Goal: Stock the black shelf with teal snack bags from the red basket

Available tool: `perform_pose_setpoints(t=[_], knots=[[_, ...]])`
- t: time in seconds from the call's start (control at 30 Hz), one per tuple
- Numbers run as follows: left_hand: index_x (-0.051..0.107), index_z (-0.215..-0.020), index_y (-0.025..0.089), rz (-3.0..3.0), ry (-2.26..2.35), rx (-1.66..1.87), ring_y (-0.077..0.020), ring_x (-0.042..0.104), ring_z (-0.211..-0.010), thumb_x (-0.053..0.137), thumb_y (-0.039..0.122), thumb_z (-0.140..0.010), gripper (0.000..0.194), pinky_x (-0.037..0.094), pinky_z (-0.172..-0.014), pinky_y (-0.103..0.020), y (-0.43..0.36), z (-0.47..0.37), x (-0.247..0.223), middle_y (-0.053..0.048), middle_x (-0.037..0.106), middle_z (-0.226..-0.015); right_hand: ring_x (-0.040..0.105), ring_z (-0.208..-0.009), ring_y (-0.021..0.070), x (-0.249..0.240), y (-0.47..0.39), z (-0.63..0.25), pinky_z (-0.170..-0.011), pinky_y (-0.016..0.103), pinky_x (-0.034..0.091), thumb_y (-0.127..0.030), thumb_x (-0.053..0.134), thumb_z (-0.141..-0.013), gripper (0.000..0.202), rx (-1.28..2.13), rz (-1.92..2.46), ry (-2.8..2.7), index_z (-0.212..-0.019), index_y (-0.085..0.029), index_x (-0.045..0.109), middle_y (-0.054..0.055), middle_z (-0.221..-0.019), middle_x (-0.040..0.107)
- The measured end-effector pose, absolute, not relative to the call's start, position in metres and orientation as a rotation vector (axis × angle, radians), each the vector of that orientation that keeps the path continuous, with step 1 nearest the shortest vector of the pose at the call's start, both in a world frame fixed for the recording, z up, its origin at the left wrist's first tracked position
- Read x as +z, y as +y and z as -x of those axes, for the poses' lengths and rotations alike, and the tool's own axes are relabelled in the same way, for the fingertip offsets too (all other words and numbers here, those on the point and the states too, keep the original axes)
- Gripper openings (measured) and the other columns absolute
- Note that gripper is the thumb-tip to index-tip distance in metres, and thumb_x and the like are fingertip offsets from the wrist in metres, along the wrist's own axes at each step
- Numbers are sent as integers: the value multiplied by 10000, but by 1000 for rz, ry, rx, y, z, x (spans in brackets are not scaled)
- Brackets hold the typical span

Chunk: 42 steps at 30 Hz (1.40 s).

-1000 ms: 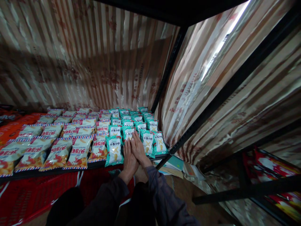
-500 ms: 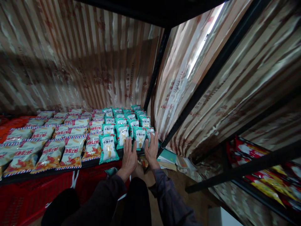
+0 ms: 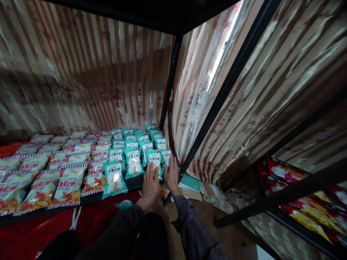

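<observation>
Rows of teal-and-white snack bags (image 3: 133, 162) stand on the dark shelf at the centre. My left hand (image 3: 150, 187) rests its fingertips against the lower part of a front teal bag (image 3: 154, 159), fingers extended. Just right of it, my right hand (image 3: 172, 177) touches the teal bag at the right end of the front row (image 3: 166, 154), its fingers stretched out too. Neither hand is wrapped round a bag. A front teal bag (image 3: 115, 178) stands left of my hands, near the shelf edge.
White-and-red snack bags (image 3: 69, 183) fill the shelf's left side. Below are red baskets (image 3: 94, 216). A black post (image 3: 208, 122) rises right of my hands. Teal papers (image 3: 190, 183) lie on the floor; red and yellow packets (image 3: 306, 206) are at the far right.
The view has shifted, so the shelf and bags appear further left and slightly lower. My left hand has moved from beside the front teal bag onto its lower front.
</observation>
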State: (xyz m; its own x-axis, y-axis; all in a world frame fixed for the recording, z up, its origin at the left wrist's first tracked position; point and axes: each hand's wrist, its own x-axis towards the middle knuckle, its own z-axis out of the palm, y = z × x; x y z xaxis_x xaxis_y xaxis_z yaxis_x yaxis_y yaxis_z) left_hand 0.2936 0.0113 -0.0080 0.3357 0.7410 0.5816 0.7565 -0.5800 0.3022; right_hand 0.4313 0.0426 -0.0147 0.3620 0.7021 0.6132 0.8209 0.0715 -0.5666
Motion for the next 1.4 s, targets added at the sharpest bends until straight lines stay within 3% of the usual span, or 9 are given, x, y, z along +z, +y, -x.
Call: perform_pose_setpoints(t=[0.2, 0.47, 1.0, 1.4], knots=[[399, -1357, 134, 2504, -1480, -1041, -298, 106, -1417, 411, 73, -833, 528, 344, -1048, -499, 15, -294, -4, -203, 241, -1502, 245, -1385, 283, -16, 56, -433, -1074, 535, 284, -381, 287, -932, 561, -141, 1623, -1305, -1414, -94, 305, 195, -1462, 329], [382, -1370, 103, 2495, -1458, -1032, -299, 95, -1419, 420, 85, -815, 556, 291, -1085, -494, 21, -298, 0, -202, 250, -1500, 232, -1389, 278, -7, 55, -435, -1083, 514, 285, -286, 307, -931, 477, -174, 1696, -1451, -1394, -201, 385, 111, -1515, 255], [317, -1389, 73, 2457, -1469, -978, -299, 61, -1417, 429, 63, -783, 617, 266, -1108, -513, 23, -298, -3, -216, 196, -1513, 275, -1356, 308, -6, 54, -423, -1041, 483, 328, -242, 292, -934, 499, -294, 1893, -1509, -1428, -171, 307, 171, -1508, 235], [312, -1395, 92, 2462, -1365, -1050, -296, 83, -1415, 391, 46, -813, 590, 279, -1095, -536, 22, -295, -3, -204, 243, -1501, 104, -1414, 311, -4, 50, -425, -1073, 524, 269, -266, 265, -946, 502, -358, 1806, -1527, -1442, -188, 265, 139, -1552, 65]])
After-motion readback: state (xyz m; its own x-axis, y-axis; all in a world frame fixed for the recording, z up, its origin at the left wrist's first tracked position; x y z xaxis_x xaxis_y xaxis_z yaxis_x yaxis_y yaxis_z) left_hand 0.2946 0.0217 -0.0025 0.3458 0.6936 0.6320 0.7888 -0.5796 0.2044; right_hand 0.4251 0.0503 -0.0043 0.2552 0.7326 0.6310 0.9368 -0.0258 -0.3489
